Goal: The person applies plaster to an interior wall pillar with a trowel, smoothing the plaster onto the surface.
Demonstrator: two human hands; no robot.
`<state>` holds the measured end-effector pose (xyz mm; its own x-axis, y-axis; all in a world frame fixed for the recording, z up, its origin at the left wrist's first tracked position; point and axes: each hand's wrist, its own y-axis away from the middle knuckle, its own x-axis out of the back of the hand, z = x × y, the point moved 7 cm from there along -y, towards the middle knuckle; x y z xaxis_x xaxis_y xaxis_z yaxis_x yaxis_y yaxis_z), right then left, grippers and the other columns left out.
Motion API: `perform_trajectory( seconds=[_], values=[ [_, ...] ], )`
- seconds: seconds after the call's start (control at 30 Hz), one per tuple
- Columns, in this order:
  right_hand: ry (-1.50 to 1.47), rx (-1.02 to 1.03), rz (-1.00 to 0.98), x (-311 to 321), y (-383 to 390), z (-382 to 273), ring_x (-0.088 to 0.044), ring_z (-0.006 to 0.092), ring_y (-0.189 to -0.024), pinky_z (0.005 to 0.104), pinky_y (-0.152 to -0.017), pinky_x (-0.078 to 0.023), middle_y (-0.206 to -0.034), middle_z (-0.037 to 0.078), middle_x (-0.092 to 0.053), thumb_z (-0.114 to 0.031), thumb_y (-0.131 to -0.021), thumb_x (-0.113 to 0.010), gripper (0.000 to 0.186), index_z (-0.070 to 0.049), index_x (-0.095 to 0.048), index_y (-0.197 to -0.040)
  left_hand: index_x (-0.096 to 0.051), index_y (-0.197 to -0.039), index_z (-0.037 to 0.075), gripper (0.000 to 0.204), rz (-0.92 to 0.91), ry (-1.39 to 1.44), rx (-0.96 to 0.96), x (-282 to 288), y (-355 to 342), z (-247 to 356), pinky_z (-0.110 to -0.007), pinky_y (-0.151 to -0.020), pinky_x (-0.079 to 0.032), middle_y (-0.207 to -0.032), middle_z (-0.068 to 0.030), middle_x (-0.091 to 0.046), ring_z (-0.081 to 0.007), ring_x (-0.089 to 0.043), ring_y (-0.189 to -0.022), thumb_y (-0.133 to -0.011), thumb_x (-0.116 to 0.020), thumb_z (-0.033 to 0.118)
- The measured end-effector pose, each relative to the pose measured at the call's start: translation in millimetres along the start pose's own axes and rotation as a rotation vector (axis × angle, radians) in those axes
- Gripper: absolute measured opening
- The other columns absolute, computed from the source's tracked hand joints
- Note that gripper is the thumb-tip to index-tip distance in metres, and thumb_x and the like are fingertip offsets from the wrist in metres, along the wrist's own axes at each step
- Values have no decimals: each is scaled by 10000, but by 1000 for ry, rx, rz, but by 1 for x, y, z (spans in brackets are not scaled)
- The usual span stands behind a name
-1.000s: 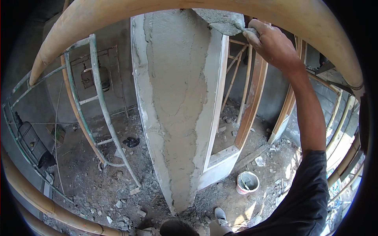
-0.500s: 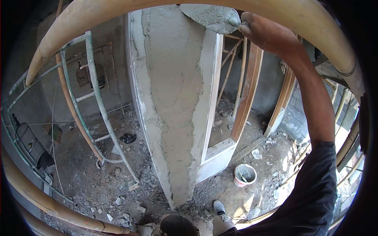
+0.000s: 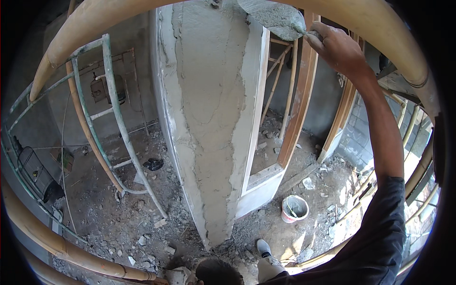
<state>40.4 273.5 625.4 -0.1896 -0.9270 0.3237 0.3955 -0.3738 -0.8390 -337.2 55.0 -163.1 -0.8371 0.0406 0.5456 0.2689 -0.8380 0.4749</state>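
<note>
Grey-caked trowel (image 3: 276,19), top of frame, gripped at handle (image 3: 311,33) by fingers (image 3: 322,29) of right hand (image 3: 341,50); probably stiff, blade-heavy, best held there; no sight of left hand.

Trowel (image 3: 278,20) | grey-smeared (blade leftward) | raised at upper right of plastered column (image 3: 211,104)

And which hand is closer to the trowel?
The right hand: it grips the trowel by its handle, just to the right of the blade. The left hand is not in view, so I can't say where it is.
</note>
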Motion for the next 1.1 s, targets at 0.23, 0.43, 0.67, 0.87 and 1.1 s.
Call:
perform_trajectory(
  seconds=[0.23, 0.43, 0.67, 0.87, 1.1],
  values=[
    [-134, -47, 83, -20, -30, -24, -653, 401, -867, 499, -775, -499, -877, 209, -664, -371, -1006, -501, 338, -55, -600, -1071, -501, -1399, 94, 545, 257, -898, -483, -49, -40, -72, -475, -1022, -443, -1394, -143, -523, -299, -521, -1222, -961, -617, 398],
    [-349, 26, 40, -48, -66, -27, -639, 403, -864, 482, -780, -481, -890, 221, -649, -380, -1015, -495, 362, -32, -588, -1057, -458, -1442, 95, 610, 114, 889, 378, -34, -17, -63, -442, -977, -463, -1418, -116, -525, -276, -526, -1257, -946, -661, 388],
    [-436, -5, -92, -104, -48, -58, -636, 416, -886, 484, -794, -487, -892, 244, -646, -375, -1023, -474, 378, -21, -591, -1081, -463, -1440, 90, 572, 128, 1091, 384, -33, 3, -32, -439, -982, -460, -1425, -115, -522, -264, -514, -1277, -961, -651, 340],
    [-403, 211, -78, -136, 70, -122, -687, 362, -867, 481, -720, -574, -1031, 190, -655, -365, -1027, -444, 343, -48, -572, -1051, -467, -1437, 64, 536, 138, 557, 190, -37, -6, -37, -427, -761, -501, -1203, -147, -632, -229, -618, -868, -970, -645, 256],
    [-363, 424, -40, -145, 120, -153, -675, 304, -829, 406, -662, -572, -939, 124, -611, -281, -951, -582, 190, -97, -586, -996, -545, -1268, 1, 374, 202, 620, 3, -24, 8, -1, -413, -600, -453, -817, -98, -602, -195, -514, -640, -968, -642, 203]
  ],
)
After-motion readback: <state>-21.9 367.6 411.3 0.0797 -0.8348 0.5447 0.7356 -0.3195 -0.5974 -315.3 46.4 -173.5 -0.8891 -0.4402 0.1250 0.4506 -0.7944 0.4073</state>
